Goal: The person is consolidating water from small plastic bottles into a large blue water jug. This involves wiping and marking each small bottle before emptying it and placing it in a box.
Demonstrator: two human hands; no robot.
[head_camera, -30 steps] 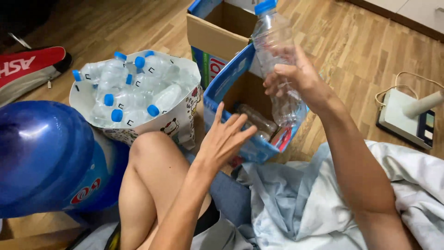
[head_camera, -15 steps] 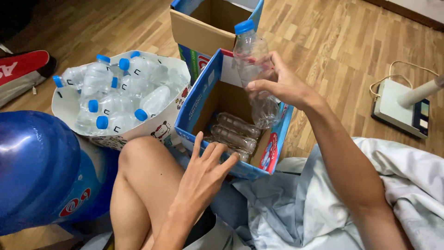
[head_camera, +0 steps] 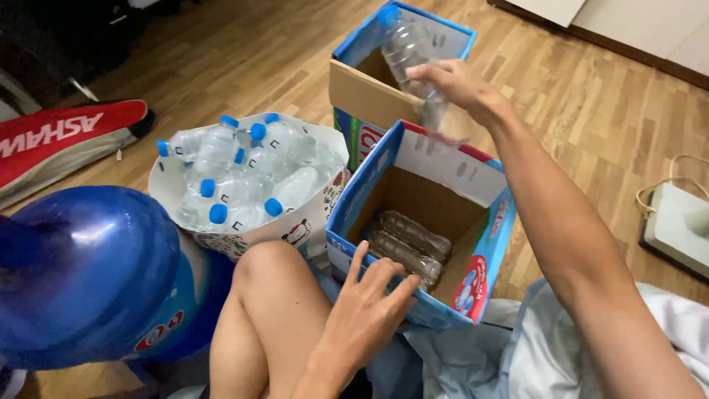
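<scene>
One large blue water jug point(head_camera: 81, 273) sits far left, beside a white bag point(head_camera: 310, 214) of blue-capped bottles. The left hand point(head_camera: 369, 314), open and empty, now rests on the near box point(head_camera: 413, 222) rim (it hovered a moment ago). The right hand point(head_camera: 454, 85) grips a clear bottle point(head_camera: 410, 55), swung back over the far box point(head_camera: 369, 92).

- Lower half of clear bottle point(head_camera: 408, 46) smeared by motion blur below right hand point(head_camera: 452, 83); base not readable.
- Far box point(head_camera: 362, 96) interior mostly hidden behind bottle and hand.
- Near box point(head_camera: 450, 174) floor part hidden by front wall; count of bottles inside unclear.
- Left hand point(head_camera: 365, 314) wrist cut off at bottom edge.
- Blue jug point(head_camera: 81, 273) cut off at left edge.
- Red bag point(head_camera: 63, 137) cut off at left edge.
- Grey device point(head_camera: 679, 225) cut off at right edge, blurred.
</scene>
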